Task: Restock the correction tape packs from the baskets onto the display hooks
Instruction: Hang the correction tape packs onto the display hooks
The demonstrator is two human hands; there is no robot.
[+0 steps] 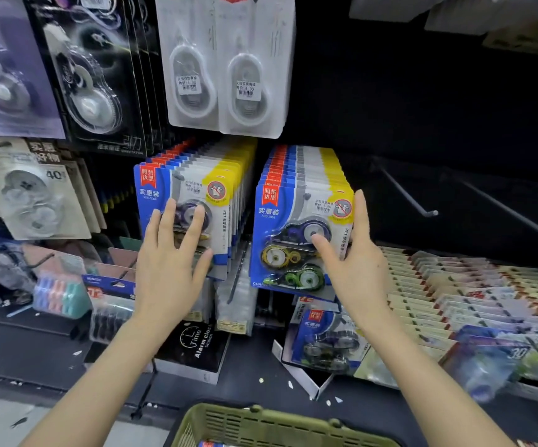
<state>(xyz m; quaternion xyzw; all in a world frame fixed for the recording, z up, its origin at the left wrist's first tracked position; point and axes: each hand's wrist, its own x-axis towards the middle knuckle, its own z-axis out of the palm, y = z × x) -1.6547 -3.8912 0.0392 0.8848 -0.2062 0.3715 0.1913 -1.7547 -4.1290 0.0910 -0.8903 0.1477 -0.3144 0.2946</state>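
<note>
Two full rows of blue-and-yellow correction tape packs hang side by side on display hooks. My left hand (172, 262) lies flat with straight, spread fingers on the front pack of the left row (183, 201). My right hand (354, 256) is on the front pack of the right row (293, 240): its thumb presses the purple tape blister and its fingers run up the pack's right edge. A green basket (261, 424) sits at the bottom centre; a bit of a blue pack shows inside it.
Two bare metal hooks (412, 198) stick out to the right of the packs. White and black tape packs (225, 66) hang above. A low shelf holds an open box of blue packs (325, 343), a black alarm clock box (196, 346) and rows of cards (454, 291).
</note>
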